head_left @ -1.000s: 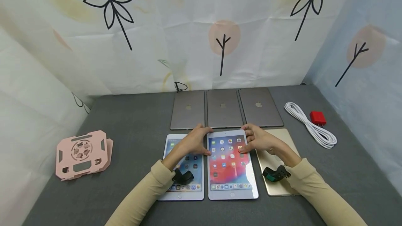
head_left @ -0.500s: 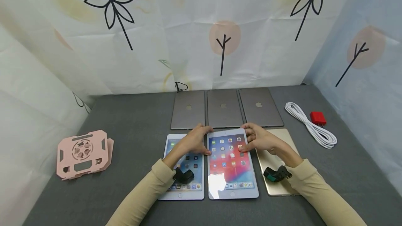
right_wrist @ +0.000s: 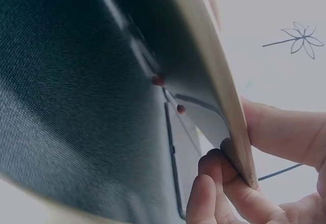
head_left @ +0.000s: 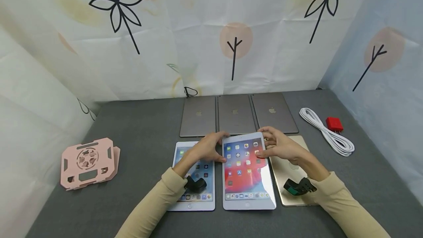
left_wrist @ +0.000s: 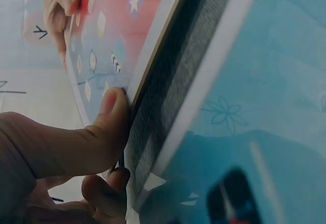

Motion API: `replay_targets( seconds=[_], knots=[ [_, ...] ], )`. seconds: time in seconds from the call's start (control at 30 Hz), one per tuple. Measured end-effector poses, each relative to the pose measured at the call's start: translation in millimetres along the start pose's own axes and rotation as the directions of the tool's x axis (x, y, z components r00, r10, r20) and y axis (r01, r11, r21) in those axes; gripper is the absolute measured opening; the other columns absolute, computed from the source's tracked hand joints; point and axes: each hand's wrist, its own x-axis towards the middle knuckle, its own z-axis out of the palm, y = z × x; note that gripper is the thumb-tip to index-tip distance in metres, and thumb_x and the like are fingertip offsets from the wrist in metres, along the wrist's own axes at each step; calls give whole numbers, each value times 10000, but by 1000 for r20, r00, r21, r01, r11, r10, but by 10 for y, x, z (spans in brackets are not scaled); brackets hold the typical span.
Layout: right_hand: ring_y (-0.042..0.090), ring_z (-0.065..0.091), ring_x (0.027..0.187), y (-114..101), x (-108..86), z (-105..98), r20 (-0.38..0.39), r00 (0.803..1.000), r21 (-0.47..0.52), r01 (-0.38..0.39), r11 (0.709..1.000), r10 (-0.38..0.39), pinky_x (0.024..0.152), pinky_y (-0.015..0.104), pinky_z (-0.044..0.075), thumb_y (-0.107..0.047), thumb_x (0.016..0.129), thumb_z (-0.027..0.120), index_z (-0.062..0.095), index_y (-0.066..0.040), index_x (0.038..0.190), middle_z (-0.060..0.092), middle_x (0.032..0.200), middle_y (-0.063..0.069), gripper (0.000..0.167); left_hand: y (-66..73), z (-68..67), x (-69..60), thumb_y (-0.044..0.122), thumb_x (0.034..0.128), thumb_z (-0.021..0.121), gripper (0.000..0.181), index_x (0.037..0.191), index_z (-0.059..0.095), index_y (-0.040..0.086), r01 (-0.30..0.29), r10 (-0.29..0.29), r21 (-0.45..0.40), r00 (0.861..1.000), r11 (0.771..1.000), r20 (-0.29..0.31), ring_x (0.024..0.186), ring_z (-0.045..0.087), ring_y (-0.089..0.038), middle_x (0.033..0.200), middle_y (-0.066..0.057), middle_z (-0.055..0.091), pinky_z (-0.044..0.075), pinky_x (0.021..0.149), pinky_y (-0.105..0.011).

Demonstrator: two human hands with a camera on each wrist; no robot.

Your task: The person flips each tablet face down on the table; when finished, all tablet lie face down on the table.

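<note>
A white-framed tablet (head_left: 242,173) with a lit red and blue screen is tilted, its far end raised off the cloth. My left hand (head_left: 209,148) pinches its left edge, the thumb (left_wrist: 109,117) at the screen border and curled fingers below. At the far right corner my right hand (head_left: 281,147) grips it, thumb on top and fingers under the edge, as the right wrist view shows. A second lit tablet (head_left: 202,206) lies flat under my left wrist. Beneath my right wrist lies a gold tablet (head_left: 282,166), back side up.
Three grey tablets (head_left: 235,115) lie backs up in a row behind my hands. To the right are a coiled white cable (head_left: 327,133) and a red charger plug (head_left: 334,124). A pink slotted stand (head_left: 88,162) sits at the left. A printed curtain borders the back.
The held tablet has shifted slightly right, and its far end has lifted higher. Both hands moved with it, the right hand rising a little. The other things stay put.
</note>
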Motion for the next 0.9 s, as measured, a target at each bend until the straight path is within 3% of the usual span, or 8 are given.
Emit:
replay_targets(
  seconds=[0.37, 0.6, 0.9],
  knots=[
    [259, 624, 1081, -56, -273, -183, -55, 998, -29, 17, 999, -19, 876, 362, 535, -160, 891, 781, 298, -1, 1526, 609, 1312, 264, 813, 245, 131, 136, 178, 795, 886, 777, 1466, 500, 106, -54, 54, -26, 998, 998, 8, 1088, 590, -282, 1238, -181, 643, 511, 997, -464],
    [275, 613, 1133, -51, -364, -263, -81, 995, -32, 57, 998, -59, 858, 315, 572, -152, 929, 736, 265, 9, 1570, 581, 1338, 293, 811, 311, 242, 234, 203, 807, 875, 776, 1479, 494, 130, -44, 45, -62, 999, 997, 7, 1255, 565, -312, 1378, -187, 585, 478, 1078, -503],
    [195, 627, 1110, -89, -434, -302, -124, 988, -65, 80, 995, -88, 852, 282, 572, -147, 961, 698, 271, -7, 1580, 597, 1314, 271, 764, 393, 379, 328, 188, 799, 883, 796, 1486, 485, 128, -72, 73, -95, 997, 993, 1, 1299, 549, -316, 1406, -191, 550, 482, 1067, -484]
  ],
)
